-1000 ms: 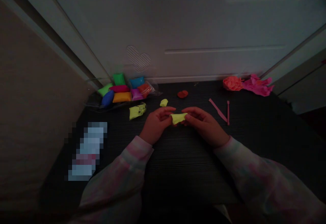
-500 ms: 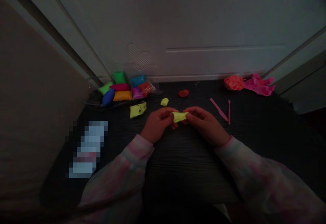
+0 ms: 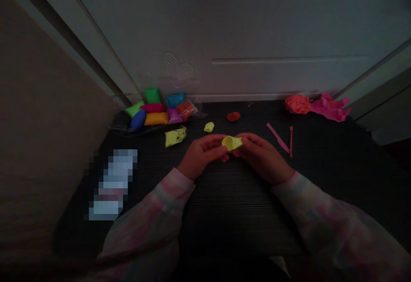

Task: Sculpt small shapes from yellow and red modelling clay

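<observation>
A piece of yellow modelling clay is held between my two hands above the dark table. My left hand pinches its left end between thumb and fingers. At the other end, my right hand grips it the same way. The clay has a hollow, folded look on its left side and narrows to the right. Just beyond my left hand lies a small yellow clay lump. Farther back sits a flattened red clay lump. An opened yellow clay packet rests left of the small lump.
At the back left, a clear bag holds several coloured clay packets. Two pink modelling tools lie to the right. Crumpled orange and pink pieces sit at the back right. A blurred-out bright rectangle lies on the left.
The yellow clay went from a stretched, flat strip to a folded shape with a hollow on its left. Both hands still hold it; the view has shifted slightly.
</observation>
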`<control>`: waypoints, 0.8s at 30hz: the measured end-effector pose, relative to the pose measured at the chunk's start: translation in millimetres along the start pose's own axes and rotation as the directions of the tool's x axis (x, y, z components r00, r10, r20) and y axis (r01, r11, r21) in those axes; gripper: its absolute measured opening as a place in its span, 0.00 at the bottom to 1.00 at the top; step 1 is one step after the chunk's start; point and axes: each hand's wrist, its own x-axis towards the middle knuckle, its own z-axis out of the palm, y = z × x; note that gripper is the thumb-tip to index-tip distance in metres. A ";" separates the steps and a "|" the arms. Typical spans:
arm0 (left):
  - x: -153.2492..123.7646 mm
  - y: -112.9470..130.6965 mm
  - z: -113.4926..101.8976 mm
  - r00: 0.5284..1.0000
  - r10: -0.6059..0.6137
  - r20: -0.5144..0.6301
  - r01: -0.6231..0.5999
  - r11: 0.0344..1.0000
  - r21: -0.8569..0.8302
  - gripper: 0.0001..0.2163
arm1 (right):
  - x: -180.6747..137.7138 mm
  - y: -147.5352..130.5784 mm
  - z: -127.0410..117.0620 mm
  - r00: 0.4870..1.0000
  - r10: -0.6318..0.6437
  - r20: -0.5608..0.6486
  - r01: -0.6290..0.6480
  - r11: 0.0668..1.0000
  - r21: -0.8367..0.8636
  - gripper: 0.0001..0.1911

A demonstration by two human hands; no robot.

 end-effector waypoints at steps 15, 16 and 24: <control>-6.7 2.1 15.1 0.990 0.141 -0.012 -0.131 0.946 0.297 0.10 | -8.5 11.6 18.9 0.967 0.190 0.172 -0.201 0.978 0.048 0.09; -6.4 2.8 15.0 0.991 0.124 -0.058 -0.106 0.963 0.250 0.08 | -8.4 11.2 18.3 0.965 0.192 0.180 -0.203 0.978 0.041 0.09; -4.6 -0.3 20.0 0.987 -0.046 -0.153 0.037 0.997 -0.061 0.06 | -10.3 12.7 21.6 0.981 0.038 0.188 0.000 0.980 -0.201 0.10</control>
